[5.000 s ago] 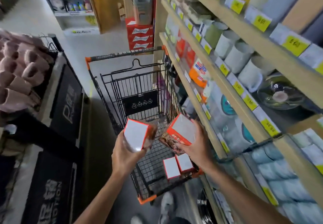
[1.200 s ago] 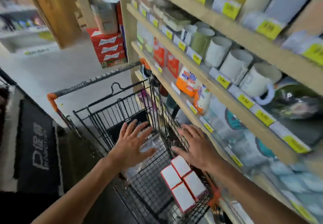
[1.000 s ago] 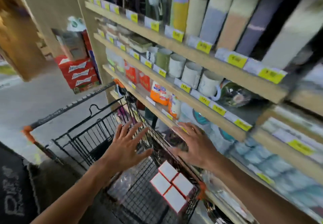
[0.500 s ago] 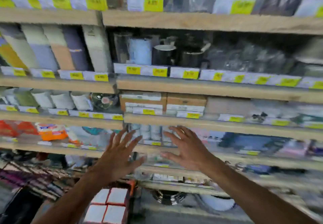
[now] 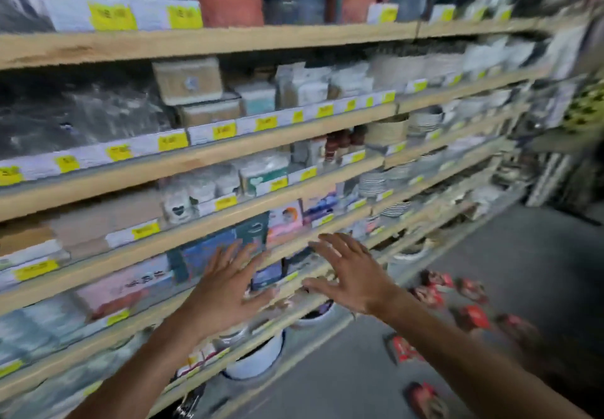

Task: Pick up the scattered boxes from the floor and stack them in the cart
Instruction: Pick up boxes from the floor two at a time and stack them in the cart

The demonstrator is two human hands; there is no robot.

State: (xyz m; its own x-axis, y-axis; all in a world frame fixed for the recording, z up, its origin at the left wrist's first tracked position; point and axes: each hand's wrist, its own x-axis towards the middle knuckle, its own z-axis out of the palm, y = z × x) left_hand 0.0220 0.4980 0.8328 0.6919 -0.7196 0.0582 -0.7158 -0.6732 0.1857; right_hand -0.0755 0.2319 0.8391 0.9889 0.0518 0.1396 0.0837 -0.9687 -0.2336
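I am looking out from the head camera at a blurred shop aisle. Both of my arms reach forward into the middle of the view, bare to the elbow. My left hand [image 5: 225, 291] has its fingers spread wide, palm facing away from me, and it carries nothing. My right hand [image 5: 351, 274] is just beside it, also splayed wide and empty, palm turned down and slightly away.

Behind the hands runs a long set of wooden shelves [image 5: 209, 42] that fills the left and centre of the view and slants away to the right. Yellow price tags [image 5: 112, 16] line the shelf edges. The goods on them are smeared by motion; I can make out wrapped packets, stacked plates [image 5: 371, 183] and white bowls [image 5: 258, 356] on the lowest level.

The scattered boxes [image 5: 470, 317] lie on the grey floor [image 5: 539, 255] at the lower right, below and beyond my right hand. They are small and flat, mostly red with dark printed pictures and some white lettering, too blurred to read. I count roughly seven, loosely spread and lying at different angles, some near the foot of the shelves, one [image 5: 423, 397] close to the bottom edge of the view. Neither hand touches any of them.
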